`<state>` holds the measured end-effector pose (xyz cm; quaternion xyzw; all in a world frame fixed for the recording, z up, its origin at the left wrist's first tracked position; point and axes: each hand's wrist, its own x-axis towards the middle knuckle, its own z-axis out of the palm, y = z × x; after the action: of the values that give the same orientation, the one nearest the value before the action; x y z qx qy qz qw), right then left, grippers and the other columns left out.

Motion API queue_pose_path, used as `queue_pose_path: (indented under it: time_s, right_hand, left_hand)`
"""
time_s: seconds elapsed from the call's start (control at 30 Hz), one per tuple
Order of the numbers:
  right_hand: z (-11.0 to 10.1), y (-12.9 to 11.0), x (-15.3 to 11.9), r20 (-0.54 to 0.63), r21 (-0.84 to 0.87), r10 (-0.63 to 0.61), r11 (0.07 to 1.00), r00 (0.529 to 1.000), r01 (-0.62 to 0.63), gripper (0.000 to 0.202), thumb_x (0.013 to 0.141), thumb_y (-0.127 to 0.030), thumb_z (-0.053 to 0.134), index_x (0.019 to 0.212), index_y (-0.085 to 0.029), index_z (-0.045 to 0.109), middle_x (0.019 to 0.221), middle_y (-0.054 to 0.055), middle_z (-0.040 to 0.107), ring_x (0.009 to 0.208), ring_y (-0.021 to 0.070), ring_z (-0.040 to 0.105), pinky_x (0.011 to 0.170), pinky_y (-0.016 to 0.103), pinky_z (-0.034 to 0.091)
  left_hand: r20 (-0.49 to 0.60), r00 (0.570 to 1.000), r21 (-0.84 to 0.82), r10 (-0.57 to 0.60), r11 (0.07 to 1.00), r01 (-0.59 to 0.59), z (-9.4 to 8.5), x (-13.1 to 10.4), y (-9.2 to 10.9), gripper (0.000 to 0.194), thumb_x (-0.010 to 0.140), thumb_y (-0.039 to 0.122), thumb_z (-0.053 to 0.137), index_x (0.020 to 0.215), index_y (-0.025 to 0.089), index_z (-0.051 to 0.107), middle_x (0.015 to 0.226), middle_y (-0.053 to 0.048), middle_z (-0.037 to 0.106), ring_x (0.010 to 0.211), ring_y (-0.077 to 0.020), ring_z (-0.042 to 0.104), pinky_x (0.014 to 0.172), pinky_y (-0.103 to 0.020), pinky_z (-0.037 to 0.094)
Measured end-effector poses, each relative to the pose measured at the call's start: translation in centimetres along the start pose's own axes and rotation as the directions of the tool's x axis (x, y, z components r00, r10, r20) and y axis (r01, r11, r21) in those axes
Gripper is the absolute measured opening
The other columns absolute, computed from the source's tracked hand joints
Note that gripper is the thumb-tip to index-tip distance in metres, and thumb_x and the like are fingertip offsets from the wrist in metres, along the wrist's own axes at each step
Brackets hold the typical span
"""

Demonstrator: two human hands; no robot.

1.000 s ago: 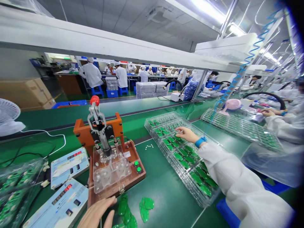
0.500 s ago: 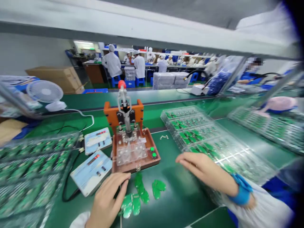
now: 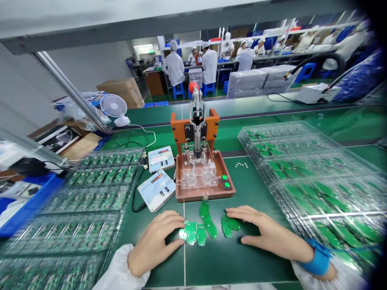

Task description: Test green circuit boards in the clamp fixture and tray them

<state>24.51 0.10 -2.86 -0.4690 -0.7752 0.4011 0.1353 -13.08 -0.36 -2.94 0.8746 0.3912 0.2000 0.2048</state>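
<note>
My left hand rests on the green mat with its fingertips touching a cluster of small green circuit boards. My right hand, a blue band at its wrist, lies flat with its fingertips on another pair of green boards. Neither hand grips anything. A further board lies between them. Just beyond stands an orange-brown test fixture with a clear press plate, two green buttons and a red-knobbed lever.
Clear trays of green boards sit at the right and more trays at the left. Two small digital meters lie left of the fixture. A white fan stands behind. Other people in white work at far benches.
The view swung down and leftward. My right hand drew back from the right-hand tray to the loose boards before me; my left hand moved onto the boards beside it.
</note>
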Motion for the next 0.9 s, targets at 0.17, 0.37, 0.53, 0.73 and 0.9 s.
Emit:
queue_pose_path:
  time_s: [0.17, 0.37, 0.53, 0.73, 0.9]
  right_hand:
    - [-1.0, -1.1, 1.3, 0.126, 0.015, 0.103, 0.994, 0.987, -0.106, 0.073, 0.079, -0.012, 0.067, 0.148, -0.036, 0.055, 0.135, 0.006, 0.062, 0.121, 0.0240, 0.065, 0.107, 0.040, 0.053]
    - [-1.2, -1.1, 2.4, 0.164, -0.004, 0.091, 0.996, 0.982, -0.091, 0.069, 0.077, -0.008, 0.063, 0.143, -0.032, 0.060, 0.129, 0.007, 0.062, 0.123, 0.0246, 0.060, 0.110, 0.042, 0.048]
    - [-1.3, -1.3, 2.0, 0.147, 0.022, 0.059, 0.998, 0.987, -0.063, 0.055, 0.078, -0.012, 0.073, 0.130, -0.028, 0.067, 0.137, 0.005, 0.065, 0.130, 0.0255, 0.057, 0.113, 0.041, 0.045]
    - [-3.2, -3.2, 2.5, 0.011, 0.198, -0.140, 0.971, 0.990, 0.135, 0.034, 0.082, -0.035, 0.083, 0.113, -0.031, 0.069, 0.131, 0.002, 0.066, 0.112, 0.0199, 0.066, 0.087, 0.031, 0.055]
    - [-4.3, -4.1, 8.2, -0.378, -0.115, -0.299, 0.954, 0.876, 0.276, 0.024, 0.089, -0.033, 0.078, 0.110, -0.027, 0.069, 0.125, 0.006, 0.069, 0.122, 0.0241, 0.063, 0.104, 0.042, 0.053]
  left_hand:
    - [0.052, 0.999, 0.017, -0.005, 1.000, 0.004, 0.6, -0.1, -0.3, 0.039, 0.086, 0.026, 0.081, 0.121, 0.024, 0.065, 0.128, -0.006, 0.071, 0.123, -0.0284, 0.064, 0.102, -0.048, 0.057]
    - [0.069, 0.998, -0.003, 0.004, 1.000, -0.004, 0.6, 0.4, -0.1, 0.040, 0.089, 0.017, 0.077, 0.124, 0.025, 0.060, 0.125, -0.003, 0.071, 0.114, -0.0243, 0.065, 0.096, -0.041, 0.059]
    - [0.034, 0.999, 0.023, 0.002, 1.000, -0.003, -0.1, 0.2, -0.2, 0.047, 0.087, 0.009, 0.070, 0.129, 0.026, 0.058, 0.122, -0.005, 0.067, 0.109, -0.0227, 0.066, 0.093, -0.038, 0.058]
    - [-0.204, 0.976, 0.087, 0.082, 0.994, -0.065, -2.2, 0.2, -0.9, 0.040, 0.093, 0.013, 0.059, 0.130, 0.027, 0.064, 0.123, -0.008, 0.058, 0.104, -0.0183, 0.063, 0.085, -0.030, 0.056]
    - [-0.263, 0.961, 0.065, 0.083, 0.996, -0.068, -2.3, 1.4, -0.4, 0.028, 0.090, 0.015, 0.064, 0.116, 0.025, 0.068, 0.119, -0.007, 0.059, 0.104, -0.0181, 0.064, 0.086, -0.030, 0.054]
